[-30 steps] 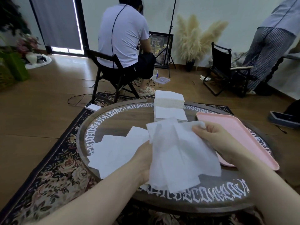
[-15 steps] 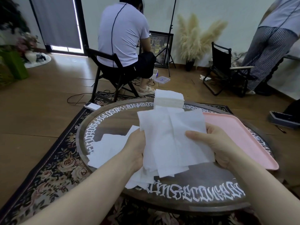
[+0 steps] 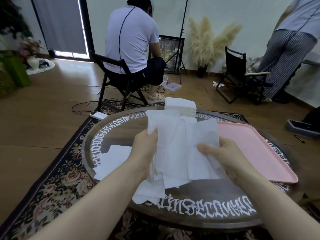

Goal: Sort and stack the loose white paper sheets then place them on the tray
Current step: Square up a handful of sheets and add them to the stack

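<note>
Centre of frame: a loose bundle of white paper sheets is raised above the round bench, held upright so that its uneven edges may be squared. The left hand clasps the bundle's left edge; the right hand pinches the right edge, thumb in front. Each grip is closed on the paper. More loose sheets lie on the bench at lower left. A finished stack stands at the far rim. The pink tray, right of centre, holds nothing visible, presumably kept free for the stacks.
</note>
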